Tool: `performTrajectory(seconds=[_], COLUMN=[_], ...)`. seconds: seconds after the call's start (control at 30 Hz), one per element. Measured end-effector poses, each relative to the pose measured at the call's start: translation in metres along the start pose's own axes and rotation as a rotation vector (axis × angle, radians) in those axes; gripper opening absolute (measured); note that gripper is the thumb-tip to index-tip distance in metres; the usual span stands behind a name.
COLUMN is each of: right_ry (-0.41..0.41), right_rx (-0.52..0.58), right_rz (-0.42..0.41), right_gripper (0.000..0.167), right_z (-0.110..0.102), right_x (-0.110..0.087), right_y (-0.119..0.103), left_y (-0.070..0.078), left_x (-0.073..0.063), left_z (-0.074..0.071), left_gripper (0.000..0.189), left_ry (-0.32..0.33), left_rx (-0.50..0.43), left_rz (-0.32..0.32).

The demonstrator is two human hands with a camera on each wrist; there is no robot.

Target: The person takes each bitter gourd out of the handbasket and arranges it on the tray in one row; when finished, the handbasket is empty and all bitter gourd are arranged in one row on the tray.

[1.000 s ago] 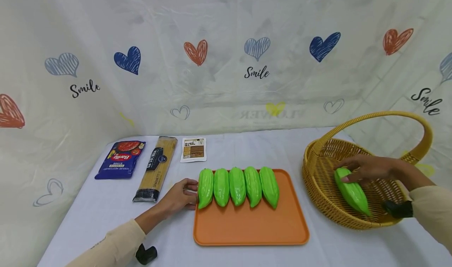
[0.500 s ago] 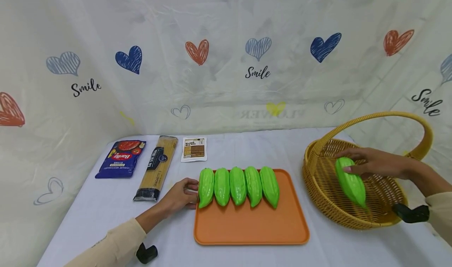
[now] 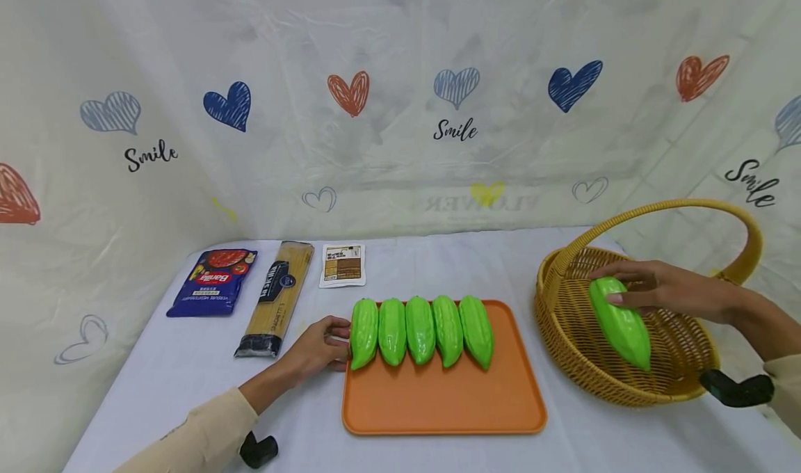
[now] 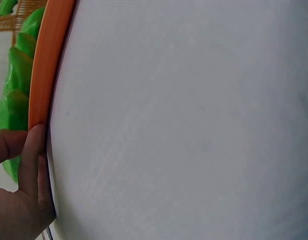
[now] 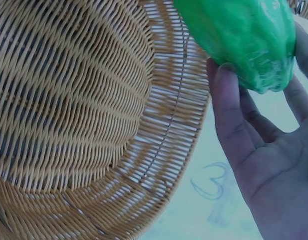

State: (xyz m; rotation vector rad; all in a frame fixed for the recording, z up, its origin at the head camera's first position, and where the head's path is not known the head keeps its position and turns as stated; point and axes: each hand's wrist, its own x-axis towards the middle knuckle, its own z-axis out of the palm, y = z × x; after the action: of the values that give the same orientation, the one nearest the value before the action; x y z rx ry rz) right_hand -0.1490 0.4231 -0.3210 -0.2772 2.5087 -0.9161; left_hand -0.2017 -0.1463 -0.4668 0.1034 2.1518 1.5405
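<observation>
My right hand (image 3: 653,291) holds a glossy green bitter melon (image 3: 619,323) inside the wicker basket (image 3: 563,348), thumb on one side and fingers on the other. In the right wrist view the bitter melon (image 5: 248,40) is gripped near its end, apart from the woven bottom. My left hand (image 3: 319,346) pinches the left rim of the orange tray (image 3: 438,403). In the left wrist view, the thumb and fingers sit on either side of the tray's edge (image 4: 44,75). Several like bitter melons (image 3: 421,330) lie side by side along the tray's back half.
A blue Barilla pouch (image 3: 214,283), a spaghetti pack (image 3: 275,299) and a small white-and-brown packet (image 3: 343,265) lie at the back left. The basket's tall arched handle (image 3: 676,205) rises over its opening. A heart-printed cloth (image 3: 400,181) hangs behind the table.
My right hand has moved up and slightly right, raising the bitter melon from the basket's bottom. The left hand, the tray and its row of bitter melons have stayed put.
</observation>
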Motion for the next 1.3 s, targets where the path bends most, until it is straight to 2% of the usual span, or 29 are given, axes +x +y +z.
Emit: performTrajectory(seconds=[0.3,0.6,0.9,1.07,1.3], right_ry=[-0.004,-0.076,-0.085,-0.070,-0.090], right_rx=[0.054,0.176,0.172,0.165,0.219], right_rz=[-0.034,-0.098,-0.163,-0.167,-0.210], right_gripper=[0.055,0.063,0.062,0.062,0.062], right_z=[0.007,0.013,0.021,0.023,0.030], right_x=[-0.005,-0.009,-0.011,-0.012,-0.013], right_y=[-0.007,-0.013,-0.019,-0.023,-0.027], left_y=[-0.002,-0.003,-0.001,-0.001,-0.002], left_x=[0.002,0.002,0.000,0.001,0.001], left_z=[0.001,0.001,0.001,0.002,0.001], left_gripper=[0.059,0.059,0.058,0.058,0.058], left_ry=[0.005,0.000,-0.002,0.004,0.013], left_rx=[-0.003,-0.007,-0.004,-0.003,-0.004], left_rz=[-0.002,0.002,0.009,0.007,0.002])
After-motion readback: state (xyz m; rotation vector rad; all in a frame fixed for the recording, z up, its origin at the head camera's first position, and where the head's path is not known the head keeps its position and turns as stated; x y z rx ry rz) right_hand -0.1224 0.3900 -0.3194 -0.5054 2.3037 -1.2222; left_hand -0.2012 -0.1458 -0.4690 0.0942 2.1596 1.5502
